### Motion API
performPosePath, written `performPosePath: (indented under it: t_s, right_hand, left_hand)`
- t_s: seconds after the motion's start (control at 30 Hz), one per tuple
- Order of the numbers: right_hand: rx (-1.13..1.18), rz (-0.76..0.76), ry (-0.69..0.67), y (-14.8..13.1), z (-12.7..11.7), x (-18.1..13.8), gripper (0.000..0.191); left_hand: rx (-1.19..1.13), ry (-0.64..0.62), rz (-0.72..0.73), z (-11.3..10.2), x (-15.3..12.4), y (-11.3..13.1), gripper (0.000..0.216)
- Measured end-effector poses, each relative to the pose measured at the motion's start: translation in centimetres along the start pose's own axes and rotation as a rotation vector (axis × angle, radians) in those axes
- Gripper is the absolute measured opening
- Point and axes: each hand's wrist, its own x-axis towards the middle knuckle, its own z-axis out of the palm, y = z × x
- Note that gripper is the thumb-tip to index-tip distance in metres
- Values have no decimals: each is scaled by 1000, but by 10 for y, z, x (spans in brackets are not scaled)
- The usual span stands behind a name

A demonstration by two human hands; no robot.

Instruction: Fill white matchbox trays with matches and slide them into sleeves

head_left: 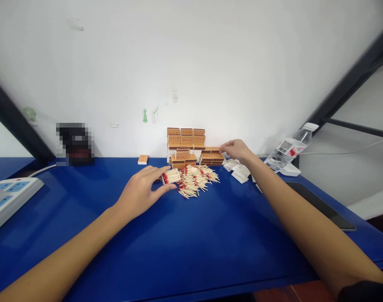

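My left hand grips a small white matchbox tray filled with red-tipped matches, thumb in front and fingers behind. To the right of it, touching or very close, lies a loose pile of matches on the blue table. My right hand reaches to the low stack of matchboxes, its fingertips pinched at the right end of a top matchbox. Behind the pile stand more stacked orange matchboxes. Several empty white trays lie below my right wrist.
A single matchbox sits by the wall at the left. At the right a clear plastic bottle leans over, with a dark flat phone-like object nearer. A power strip and a blurred dark object occupy the left.
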Motion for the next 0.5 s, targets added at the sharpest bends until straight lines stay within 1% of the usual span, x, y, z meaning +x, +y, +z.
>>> performPosePath:
  t_s: [0.13, 0.2, 0.23, 0.3, 0.33, 0.37, 0.4, 0.47, 0.5]
  right_hand:
    - [-20, -78, 34, -9, 2, -12, 7]
    - [-23, -151, 42, -20, 7, -29, 9]
    - [-15, -197, 17, -27, 11, -40, 11]
    - [16, -294, -117, -41, 22, -68, 16]
    - [40, -353, -227, -47, 28, -83, 22]
    - [79, -450, -401, -53, 35, -96, 29]
    - [107, -519, -532, -58, 41, -108, 33]
    - [153, -552, -658, -64, 50, -126, 39]
    - [176, -542, -684, -65, 54, -131, 41]
  left_hand:
    - [-9, -6, -2, 1, -1, 0, 56]
    - [-22, -17, -9, 1, -1, 1, 57]
    - [-33, -22, -10, 1, 0, 2, 57]
    - [-63, -39, 2, 2, 0, 4, 58]
    - [-79, -50, 11, 3, 0, 5, 58]
    - [-94, -61, 21, 3, 0, 7, 57]
    - [-104, -71, 25, 4, 0, 8, 57]
    - [-111, -86, 10, 5, 0, 9, 59]
    - [-112, -88, -7, 6, 0, 10, 60]
